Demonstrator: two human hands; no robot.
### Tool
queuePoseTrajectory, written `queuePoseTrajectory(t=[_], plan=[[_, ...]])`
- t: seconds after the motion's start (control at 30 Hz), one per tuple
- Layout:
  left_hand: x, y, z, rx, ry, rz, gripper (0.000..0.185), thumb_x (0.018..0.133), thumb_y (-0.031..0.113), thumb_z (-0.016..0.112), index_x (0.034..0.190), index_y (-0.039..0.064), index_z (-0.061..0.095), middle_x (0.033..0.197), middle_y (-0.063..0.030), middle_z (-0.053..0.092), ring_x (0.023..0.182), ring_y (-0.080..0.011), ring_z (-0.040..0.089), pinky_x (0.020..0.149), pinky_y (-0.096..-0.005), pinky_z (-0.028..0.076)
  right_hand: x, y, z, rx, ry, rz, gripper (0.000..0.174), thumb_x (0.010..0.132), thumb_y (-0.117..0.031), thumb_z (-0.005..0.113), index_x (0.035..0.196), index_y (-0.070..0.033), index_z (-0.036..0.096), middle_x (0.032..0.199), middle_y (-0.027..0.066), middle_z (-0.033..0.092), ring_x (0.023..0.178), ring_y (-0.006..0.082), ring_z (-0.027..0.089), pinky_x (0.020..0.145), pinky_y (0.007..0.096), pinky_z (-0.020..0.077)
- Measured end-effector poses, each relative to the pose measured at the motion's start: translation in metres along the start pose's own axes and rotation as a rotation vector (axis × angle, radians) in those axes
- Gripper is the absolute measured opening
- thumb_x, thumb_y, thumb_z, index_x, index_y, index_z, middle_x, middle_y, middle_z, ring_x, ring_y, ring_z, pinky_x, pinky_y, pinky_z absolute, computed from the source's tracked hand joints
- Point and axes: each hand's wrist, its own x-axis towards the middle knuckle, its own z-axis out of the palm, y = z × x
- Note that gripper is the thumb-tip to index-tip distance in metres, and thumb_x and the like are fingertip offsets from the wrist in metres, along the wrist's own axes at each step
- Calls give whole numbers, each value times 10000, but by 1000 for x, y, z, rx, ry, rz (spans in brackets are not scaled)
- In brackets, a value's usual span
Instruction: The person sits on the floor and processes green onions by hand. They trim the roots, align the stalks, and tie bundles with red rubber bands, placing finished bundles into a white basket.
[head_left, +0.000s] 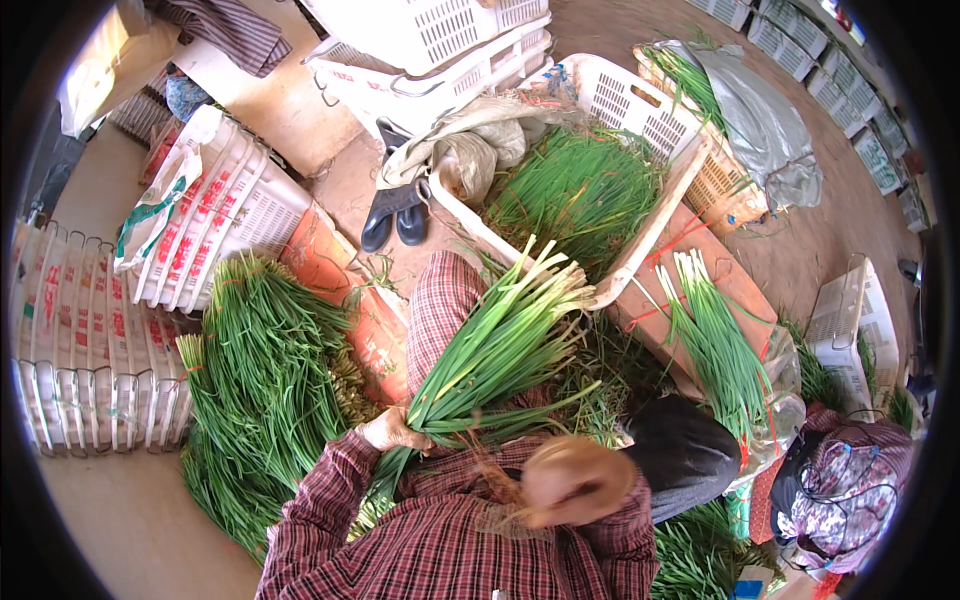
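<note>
My left hand (396, 433) grips a loose bunch of garlic chives (491, 341) near its leafy end. The pale cut stem ends point up and away, over my lap. My right hand (577, 480), blurred by motion, is close to my chest at the right of the bunch. Thin brown withered strands (495, 484) show at its fingertips; blur hides whether the fingers hold them. To my left lies a large heap of green chives (274, 375), parts of it tied with red bands. A tied bundle of chives (716, 349) rests on an orange-brown box (679, 367) to my right.
Ahead stands a white plastic crate (626, 90) with loose chives (577, 195) and a woven sack (480, 142). Dark rubber boots (394, 214) lie beside it. Stacked crates (217, 202) stand at left. Another person in patterned clothing (847, 487) is at the right edge.
</note>
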Motion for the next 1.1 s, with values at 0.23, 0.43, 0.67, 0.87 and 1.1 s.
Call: queuePoseTrajectory(t=[0.23, 0.43, 0.67, 0.87, 1.1], plan=[[-9, 25, 22, 114, 86, -76, 461, 822, 12, 826, 1250, -1, 653, 1011, -95, 748, 890, -191, 712, 816, -351, 594, -57, -85, -36, -32, 668, -243, 241, 936, -147, 653, 792, 37, 712, 645, 146, 681, 451, 212, 616, 387, 325, 462], [-12, 1, 14, 153, 52, 24, 477, 867, 4, 800, 1314, 5, 633, 1095, -57, 731, 920, -136, 659, 834, -293, 562, -54, -10, -69, -1572, 526, 593, 480, 902, -276, 757, 1355, -165, 644, 1302, 123, 684, 1029, 329, 710, 871, 437, 571], [-32, -43, -19, -479, -27, 3, 307, 984, -1, 655, 1290, 16, 666, 1127, -12, 701, 968, -114, 640, 719, -219, 540, -18, 36, -106, -1734, 310, 555, 429, 861, -261, 772, 1256, -145, 652, 1342, 27, 617, 1308, 279, 554, 1080, 502, 431], [-43, -27, 11, 43, 300, 111, 518, 798, -30, 827, 1285, 37, 663, 1130, -6, 718, 1025, -124, 641, 925, -309, 542, -14, 43, -78, -1763, 330, 398, 310, 769, -215, 829, 1038, -121, 707, 1351, 28, 607, 1290, 273, 557, 1080, 510, 427], [-30, -47, -7, -99, 221, 37, 492, 831, -32, 802, 1294, 21, 642, 1127, -21, 717, 1001, -119, 651, 866, -282, 558, -16, 55, -74, -1659, 576, 438, 299, 833, -330, 814, 933, -52, 769, 1158, 86, 690, 1055, 304, 653, 934, 467, 506]])
